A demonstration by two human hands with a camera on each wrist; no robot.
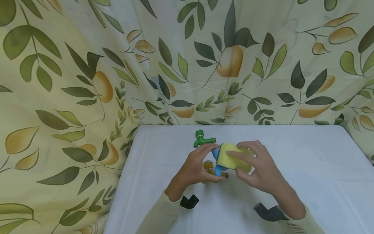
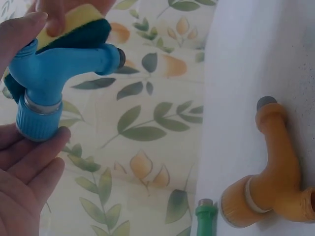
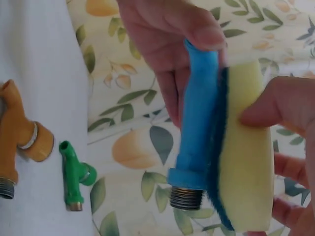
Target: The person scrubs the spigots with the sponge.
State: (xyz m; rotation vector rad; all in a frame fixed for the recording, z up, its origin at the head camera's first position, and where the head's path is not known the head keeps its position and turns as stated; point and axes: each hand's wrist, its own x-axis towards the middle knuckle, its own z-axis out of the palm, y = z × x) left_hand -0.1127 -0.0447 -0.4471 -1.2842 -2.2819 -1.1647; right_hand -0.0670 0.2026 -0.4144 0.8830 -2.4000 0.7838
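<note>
My left hand (image 1: 194,167) holds a blue plastic tap (image 2: 47,73) above the table, its thumb on one end and fingers at the ribbed knob. The tap's dark threaded end (image 3: 186,198) points down in the right wrist view. In my right hand (image 1: 264,170) is a sponge (image 1: 235,156), yellow with a dark green scouring side (image 3: 220,147). That scouring side lies against the blue tap's body. From the head view, the sponge and left hand hide much of the tap.
On the white table (image 1: 315,169), an orange tap (image 2: 275,182) lies below the hands. A green tap (image 1: 201,139) lies farther back. Two black elbow pipe fittings are nearer: one (image 1: 190,201) by the left wrist, another (image 1: 268,213) by the right. A leaf-patterned curtain (image 1: 181,65) hangs behind.
</note>
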